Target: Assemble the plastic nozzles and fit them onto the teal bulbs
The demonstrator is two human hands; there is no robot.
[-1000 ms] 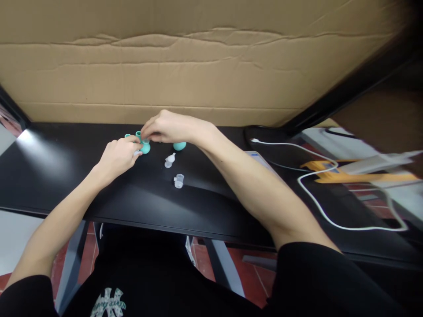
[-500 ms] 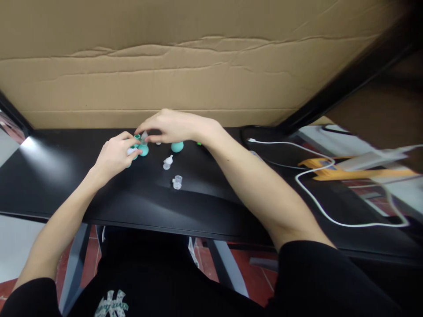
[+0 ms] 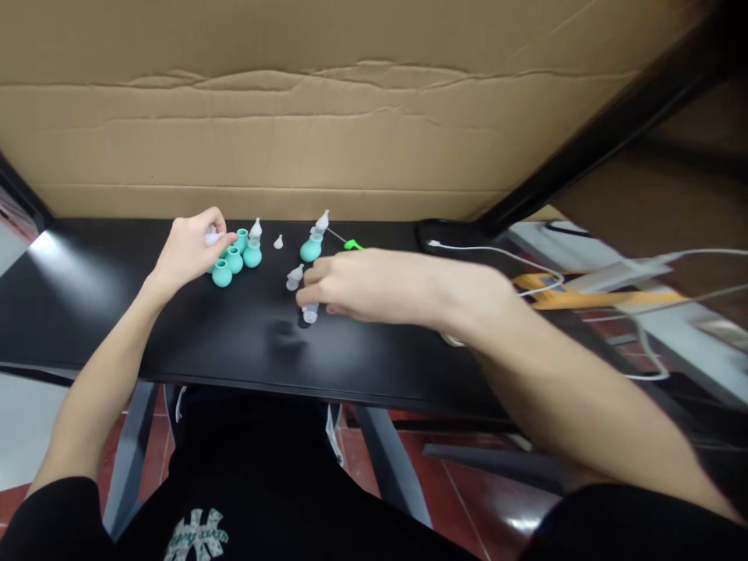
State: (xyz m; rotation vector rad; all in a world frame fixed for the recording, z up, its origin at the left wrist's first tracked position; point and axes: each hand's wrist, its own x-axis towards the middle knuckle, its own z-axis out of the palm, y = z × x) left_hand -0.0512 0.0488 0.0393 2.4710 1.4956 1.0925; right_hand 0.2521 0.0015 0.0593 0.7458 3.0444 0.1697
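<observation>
My left hand [image 3: 195,245] is closed around a small white nozzle tip [image 3: 213,237], just above a cluster of several teal rubber bulbs [image 3: 234,260] with open necks. At the cluster's right edge a teal bulb [image 3: 252,255] stands upright, fitted with a clear connector and a white tip. My right hand [image 3: 336,284] reaches down with curled fingers at a clear plastic connector [image 3: 311,313] on the table, its upper part hidden by the fingers. Left of those fingers lies another clear connector with a white tip [image 3: 295,277].
Behind my right hand a teal bulb with its nozzle [image 3: 312,248] leans to the right, near a bright green piece [image 3: 353,245]. A loose white tip [image 3: 279,242] stands farther left. Cardboard [image 3: 327,156] closes off the back; a white cable [image 3: 496,251] runs at the right.
My right hand has left the nozzle-fitted bulb by the cluster and moved right and nearer to me, to the clear connector. My left hand has drawn slightly back left, still with the white tip.
</observation>
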